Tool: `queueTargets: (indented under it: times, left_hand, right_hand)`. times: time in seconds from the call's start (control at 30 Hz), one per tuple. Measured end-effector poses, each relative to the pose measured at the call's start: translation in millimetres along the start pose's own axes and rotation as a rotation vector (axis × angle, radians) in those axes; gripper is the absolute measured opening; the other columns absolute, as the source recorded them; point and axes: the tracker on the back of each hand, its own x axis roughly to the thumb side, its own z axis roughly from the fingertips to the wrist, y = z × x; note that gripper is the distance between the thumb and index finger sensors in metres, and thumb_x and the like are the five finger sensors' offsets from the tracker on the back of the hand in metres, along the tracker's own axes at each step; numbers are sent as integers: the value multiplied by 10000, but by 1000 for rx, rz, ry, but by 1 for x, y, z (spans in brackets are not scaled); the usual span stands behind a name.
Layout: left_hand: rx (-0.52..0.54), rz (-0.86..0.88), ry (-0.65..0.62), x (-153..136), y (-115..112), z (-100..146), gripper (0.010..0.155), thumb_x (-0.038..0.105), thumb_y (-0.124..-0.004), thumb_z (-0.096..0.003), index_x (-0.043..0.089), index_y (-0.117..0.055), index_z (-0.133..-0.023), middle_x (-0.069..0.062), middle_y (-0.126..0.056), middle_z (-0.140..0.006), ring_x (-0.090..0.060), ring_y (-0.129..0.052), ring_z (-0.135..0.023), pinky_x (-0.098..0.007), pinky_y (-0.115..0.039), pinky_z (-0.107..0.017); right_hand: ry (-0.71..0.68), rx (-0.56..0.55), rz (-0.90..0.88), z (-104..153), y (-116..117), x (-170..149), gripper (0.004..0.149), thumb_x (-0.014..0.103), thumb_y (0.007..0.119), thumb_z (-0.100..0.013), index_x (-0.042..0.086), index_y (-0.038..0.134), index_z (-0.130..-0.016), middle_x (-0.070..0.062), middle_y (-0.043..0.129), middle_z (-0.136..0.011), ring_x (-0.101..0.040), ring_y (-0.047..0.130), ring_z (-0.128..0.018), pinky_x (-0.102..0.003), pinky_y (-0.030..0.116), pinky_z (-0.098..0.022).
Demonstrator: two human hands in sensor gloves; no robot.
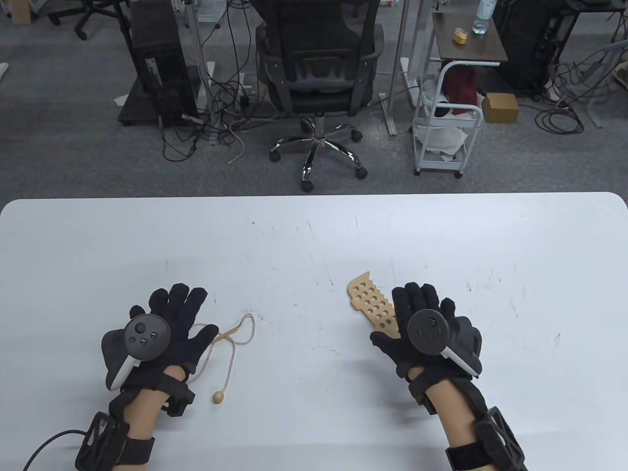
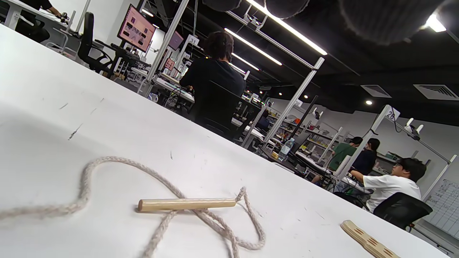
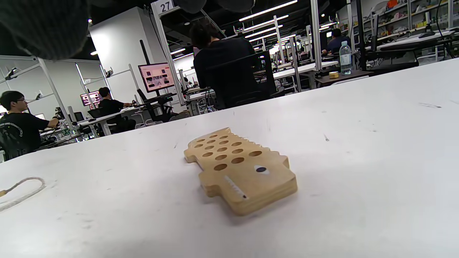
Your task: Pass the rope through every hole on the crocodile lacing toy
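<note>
The wooden crocodile lacing toy point(image 1: 369, 302) lies flat on the white table point(image 1: 314, 235), partly under my right hand point(image 1: 417, 319); the right wrist view shows its head end and holes point(image 3: 239, 168). The beige rope point(image 1: 223, 343) lies loose beside my left hand point(image 1: 169, 319), with a wooden needle point(image 2: 186, 204) at one end and a round bead point(image 1: 218, 397) at the other. Both hands are spread flat above the table and hold nothing. The left hand covers part of the rope. The toy's edge also shows in the left wrist view point(image 2: 365, 240).
An office chair point(image 1: 319, 73), a white cart point(image 1: 449, 117) and cables stand on the floor beyond the table's far edge. The table surface carries only scratches around the hands.
</note>
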Motion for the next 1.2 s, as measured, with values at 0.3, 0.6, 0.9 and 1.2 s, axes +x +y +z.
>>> queueTargets:
  times: [0.3,0.6,0.9,1.2]
  left_hand:
    - [-14,-4,-12,1,-1,-1,783,705,-722,-384,533,-416,-1083,72,-326,-1223,-365,-217,-1147,-632,-75,-739]
    - [-35,10,-19,2,-3,-1,790,702,-721,-387,519,-407,-1088,65,-325,-1222,-366,-217,-1146,-634,-83,-742]
    - [-52,26,-22,3,-4,-2,786,697,-722,-389,515,-413,-1088,58,-333,-1222,-369,-221,-1144,-635,-90,-743]
    - [-56,35,-26,2,-4,-2,785,699,-720,-389,520,-411,-1088,61,-334,-1222,-370,-220,-1144,-635,-93,-745]
  right_hand:
    - [60,119,74,-24,12,-3,977,661,805,-417,121,330,-1077,-187,387,-1153,-487,337,-1048,-680,285,-707]
    - [149,228,115,-44,33,-17,961,650,830,-401,104,403,-1066,-199,479,-1126,-508,410,-1025,-683,310,-704]
    - [262,336,128,-59,51,-30,927,662,818,-396,114,474,-1059,-195,499,-1123,-509,391,-1024,-683,294,-701]
    - [310,354,163,-62,60,-31,874,631,834,-405,108,534,-1038,-198,476,-1123,-506,372,-1023,-683,292,-696]
